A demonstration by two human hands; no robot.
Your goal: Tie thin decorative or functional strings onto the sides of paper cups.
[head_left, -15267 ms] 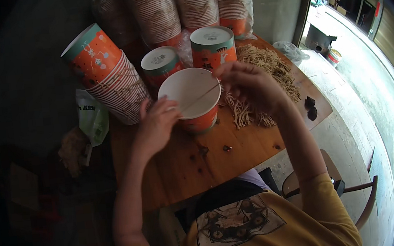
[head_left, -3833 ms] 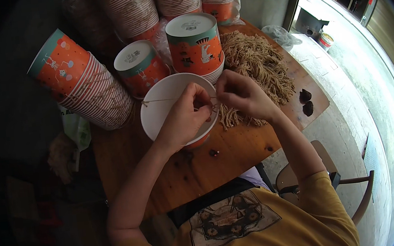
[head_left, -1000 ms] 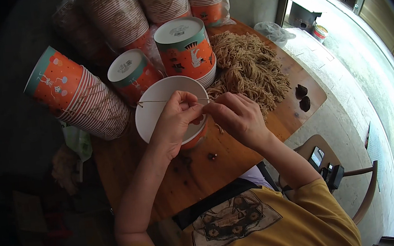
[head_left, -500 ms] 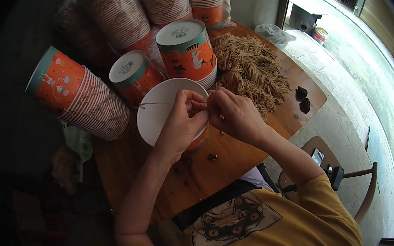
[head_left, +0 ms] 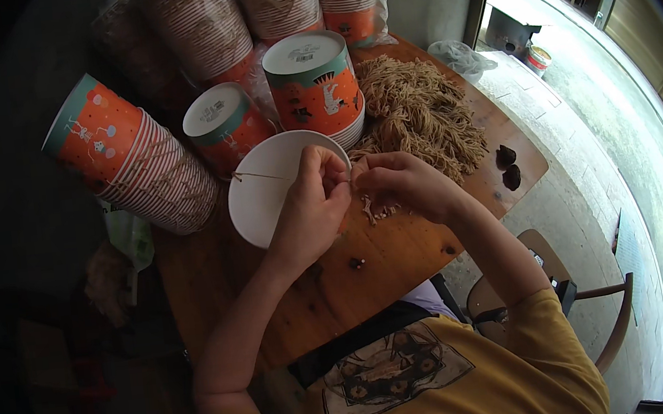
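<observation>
A white-lined paper bucket [head_left: 260,202] lies tipped on the table, its mouth facing up toward me. From a knot at its left rim a thin cord [head_left: 259,175] stretches across the opening to my left hand [head_left: 316,200]. That hand is closed in a pinch on the cord beside the right rim. My right hand [head_left: 406,183] meets it there, fingers pinched together at the rim. What sits between the right fingertips is too small to make out. Just beyond the right hand a heap of tan cord pieces [head_left: 422,108] covers the table.
Upside-down orange and green buckets [head_left: 312,88] stand behind, with a leaning stack [head_left: 141,162] at left and plastic-wrapped stacks [head_left: 195,27] farther back. Two dark lumps [head_left: 509,168] lie near the right edge of the wooden table [head_left: 334,308]. A chair [head_left: 552,265] stands at right.
My right hand has turned and lowered slightly at the rim, its fingers now stretched more toward the left hand. Light cord ends show below it. The left hand has barely moved.
</observation>
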